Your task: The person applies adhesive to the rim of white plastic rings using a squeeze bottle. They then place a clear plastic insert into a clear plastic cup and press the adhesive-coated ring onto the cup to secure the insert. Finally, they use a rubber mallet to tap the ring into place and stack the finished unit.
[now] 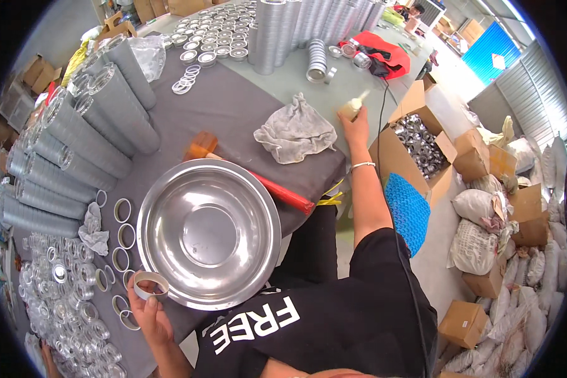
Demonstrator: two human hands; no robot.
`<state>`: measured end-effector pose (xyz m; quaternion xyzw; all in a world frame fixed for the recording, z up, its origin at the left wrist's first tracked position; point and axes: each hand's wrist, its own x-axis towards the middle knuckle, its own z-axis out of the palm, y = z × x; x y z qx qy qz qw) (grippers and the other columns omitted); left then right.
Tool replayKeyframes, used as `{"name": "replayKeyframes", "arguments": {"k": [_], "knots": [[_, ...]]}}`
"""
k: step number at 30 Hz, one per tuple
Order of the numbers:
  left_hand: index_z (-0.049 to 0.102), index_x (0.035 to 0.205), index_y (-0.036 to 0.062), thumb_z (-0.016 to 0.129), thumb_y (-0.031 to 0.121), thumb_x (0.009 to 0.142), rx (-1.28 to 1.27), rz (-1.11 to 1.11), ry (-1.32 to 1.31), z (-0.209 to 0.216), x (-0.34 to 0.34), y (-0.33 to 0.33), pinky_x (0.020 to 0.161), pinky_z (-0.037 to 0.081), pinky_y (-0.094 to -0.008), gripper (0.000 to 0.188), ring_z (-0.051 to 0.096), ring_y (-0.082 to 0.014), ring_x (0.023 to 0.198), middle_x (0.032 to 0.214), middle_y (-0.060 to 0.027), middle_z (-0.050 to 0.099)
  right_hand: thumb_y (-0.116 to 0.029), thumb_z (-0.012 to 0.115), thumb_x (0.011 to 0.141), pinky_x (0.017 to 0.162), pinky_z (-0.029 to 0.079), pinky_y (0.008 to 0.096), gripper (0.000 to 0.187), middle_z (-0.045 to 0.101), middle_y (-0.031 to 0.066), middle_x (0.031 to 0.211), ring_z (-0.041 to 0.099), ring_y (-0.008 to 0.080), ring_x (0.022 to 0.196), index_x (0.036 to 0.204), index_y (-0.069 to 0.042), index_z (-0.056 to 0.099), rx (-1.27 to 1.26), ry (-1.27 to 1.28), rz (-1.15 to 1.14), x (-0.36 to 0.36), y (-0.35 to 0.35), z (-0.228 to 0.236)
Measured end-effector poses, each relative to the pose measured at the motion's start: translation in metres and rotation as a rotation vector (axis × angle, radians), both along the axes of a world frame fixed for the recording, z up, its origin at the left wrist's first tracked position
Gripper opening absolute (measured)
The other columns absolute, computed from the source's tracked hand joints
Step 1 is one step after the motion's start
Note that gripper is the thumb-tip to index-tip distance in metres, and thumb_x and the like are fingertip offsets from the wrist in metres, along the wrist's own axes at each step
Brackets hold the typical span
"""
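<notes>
Across the grey-covered table (227,94), ridged cylinders (129,113) lean at left, partly hiding one another. Our left hand (151,315) pinches a metal ring (152,277) by the rim of the steel basin (208,236), which covers part of a hammer (286,194). Our right hand (356,126) curls round a pale object (351,108) too blurred to identify.

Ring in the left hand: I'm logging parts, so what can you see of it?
The ring is a round, open band, pale and metallic-looking outside, brownish inside, perhaps from reflection. No crack shows at this size. The left hand grips it by its near left side, its opening tilted upward. It overlaps the bowl's rim in view; whether they touch, I can't tell.
</notes>
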<state>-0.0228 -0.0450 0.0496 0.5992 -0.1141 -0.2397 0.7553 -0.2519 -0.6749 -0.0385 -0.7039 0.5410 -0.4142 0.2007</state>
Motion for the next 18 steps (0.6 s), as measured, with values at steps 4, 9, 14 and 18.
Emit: {"name": "replayKeyframes", "arguments": {"k": [4,9,14,18], "knots": [[0.038,0.15,-0.0037,0.074,0.025,0.085,-0.069,-0.04,-0.008,-0.003,0.002,-0.005,0.11,0.041,-0.0397,0.08,0.054,-0.0256,0.127,0.135,-0.0142,0.056,-0.031,0.085,0.081,0.081,0.056,0.0421,0.062,0.073,0.0174,0.107,0.072,0.0328,0.097,0.126,-0.002,0.054,-0.438,0.053,-0.075,0.005,0.009,-0.001],[0.037,0.15,-0.0045,0.074,0.027,0.083,-0.029,0.028,-0.029,-0.009,0.006,0.013,0.114,0.036,-0.0414,0.083,0.051,-0.028,0.132,0.138,-0.0159,0.054,-0.02,0.072,0.093,0.053,0.052,0.0304,0.026,0.068,0.0054,0.075,0.066,0.0141,0.063,0.109,-0.001,0.065,0.537,-0.444,0.429,-0.001,0.196,0.05],[0.035,0.15,-0.0066,0.066,0.021,0.092,-0.171,-0.103,-0.057,-0.024,0.023,0.01,0.118,0.034,-0.0451,0.072,0.049,-0.0319,0.136,0.143,-0.0193,0.051,-0.032,0.073,0.092,0.051,0.056,0.0311,0.065,0.072,0.0135,0.083,0.068,0.0202,0.054,0.139,0.002,0.045,0.73,-0.101,0.898,0.022,0.329,0.08],[0.033,0.151,-0.0081,0.067,0.022,0.092,-0.299,-0.214,-0.127,-0.013,0.034,0.004,0.122,0.031,-0.0464,0.075,0.046,-0.0355,0.14,0.148,-0.0215,0.047,-0.027,0.071,0.093,0.047,0.057,0.0305,0.049,0.072,0.0131,0.085,0.068,0.0193,0.055,0.13,0.002,0.055,1.224,-0.494,0.879,0.029,0.333,0.047]]}}
